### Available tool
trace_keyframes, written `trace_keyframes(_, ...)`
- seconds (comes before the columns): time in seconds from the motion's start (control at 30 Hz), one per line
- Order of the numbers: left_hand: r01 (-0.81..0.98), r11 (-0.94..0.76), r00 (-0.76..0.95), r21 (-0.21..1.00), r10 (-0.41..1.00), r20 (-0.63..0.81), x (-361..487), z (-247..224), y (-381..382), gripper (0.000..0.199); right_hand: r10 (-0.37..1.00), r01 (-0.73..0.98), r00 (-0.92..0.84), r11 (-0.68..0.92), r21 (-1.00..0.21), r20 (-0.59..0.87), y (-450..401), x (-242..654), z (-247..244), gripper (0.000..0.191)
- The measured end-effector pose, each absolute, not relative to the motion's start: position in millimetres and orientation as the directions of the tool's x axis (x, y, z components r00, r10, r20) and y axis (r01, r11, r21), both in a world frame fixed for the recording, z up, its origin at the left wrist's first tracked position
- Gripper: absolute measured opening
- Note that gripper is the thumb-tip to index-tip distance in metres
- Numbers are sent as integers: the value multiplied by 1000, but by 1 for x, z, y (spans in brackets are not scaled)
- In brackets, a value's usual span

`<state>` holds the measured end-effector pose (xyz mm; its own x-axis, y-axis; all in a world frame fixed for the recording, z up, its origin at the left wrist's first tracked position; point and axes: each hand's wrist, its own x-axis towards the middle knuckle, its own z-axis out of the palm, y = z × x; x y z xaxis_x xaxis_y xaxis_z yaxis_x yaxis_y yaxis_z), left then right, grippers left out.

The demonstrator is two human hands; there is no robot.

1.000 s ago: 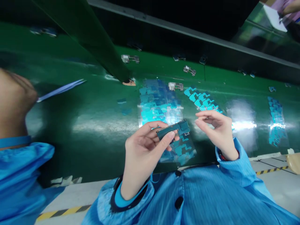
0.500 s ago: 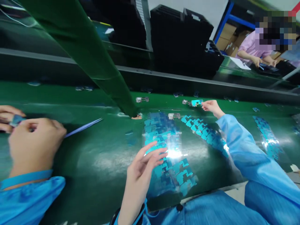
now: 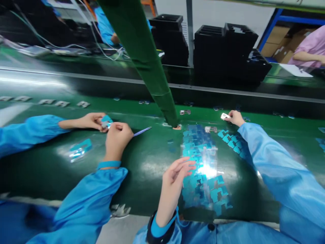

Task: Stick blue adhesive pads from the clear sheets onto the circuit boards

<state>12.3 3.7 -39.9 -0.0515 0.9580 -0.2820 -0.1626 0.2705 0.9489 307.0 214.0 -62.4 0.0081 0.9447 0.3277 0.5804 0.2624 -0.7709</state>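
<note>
My left hand point(image 3: 174, 184) is held over the green table with its fingers apart and nothing in them. Beside it lies a clear sheet of teal film pieces point(image 3: 196, 149). Farther right and forward, my right hand point(image 3: 236, 118) pinches a small silvery metal part point(image 3: 225, 116) above the green strip. A slanted strip of teal pieces point(image 3: 230, 140) lies just below my right wrist. One metal part point(image 3: 210, 129) rests at the top of the film sheet, and another point(image 3: 185, 112) sits farther back.
A green-wrapped post point(image 3: 161, 91) rises left of the film sheet. At the left, a co-worker's hands point(image 3: 115, 135) hold a teal-covered part near tweezers point(image 3: 142, 131). Black tray stacks point(image 3: 218, 54) stand behind a dark ledge point(image 3: 203, 93).
The view has swung left, showing more of the co-worker. My right hand earlier held a teal piece beside a metal part; now it holds a metal part. My left hand stays open.
</note>
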Motion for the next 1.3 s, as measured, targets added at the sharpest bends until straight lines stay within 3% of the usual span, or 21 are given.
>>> trace_keyframes(0.17,-192,250,-94,949,958,-271,17,-57,6,42,991,579,-82,131,-805,102,182,288,-54,26)
trace_keyframes(0.27,-225,251,-58,941,961,-271,27,-63,6,53,956,454,-293,116,-883,-25,125,249,-43,33)
trace_keyframes(0.33,-233,264,-14,936,961,-275,32,-65,5,42,879,324,-471,89,-942,-79,88,226,-36,30)
trace_keyframes(0.4,-245,280,12,928,958,-286,34,-67,3,27,863,286,-497,71,-956,-84,59,215,-33,27)
trace_keyframes(0.5,-288,287,-15,914,952,-304,27,-67,1,19,919,421,-394,193,-886,13,29,226,-42,28)
trace_keyframes(0.57,-324,283,-64,903,945,-319,18,-66,1,17,922,569,-380,298,-766,77,13,241,-59,49)
trace_keyframes(0.67,-376,292,-142,880,920,-365,2,-64,4,14,890,716,-456,351,-603,-24,-10,257,-91,78)
trace_keyframes(0.77,-365,315,-182,876,899,-399,-6,-64,9,10,875,765,-477,367,-529,-84,-26,261,-116,66)
trace_keyframes(0.87,-333,338,-152,880,902,-404,-6,-64,11,6,901,752,-432,382,-537,36,-29,260,-127,40)
trace_keyframes(0.97,-269,396,-38,878,906,-421,2,-66,7,21,906,697,-398,402,-593,146,-23,259,-125,24)
trace_keyframes(1.07,-94,469,79,878,883,-463,14,-72,1,32,898,654,-406,416,-631,171,-15,260,-119,23)
trace_keyframes(1.17,96,470,164,877,862,-480,30,-78,-4,29,884,639,-435,436,-633,170,-12,263,-114,25)
trace_keyframes(1.3,196,424,289,884,837,-465,46,-82,-4,35,844,646,-512,500,-577,157,-11,265,-108,28)
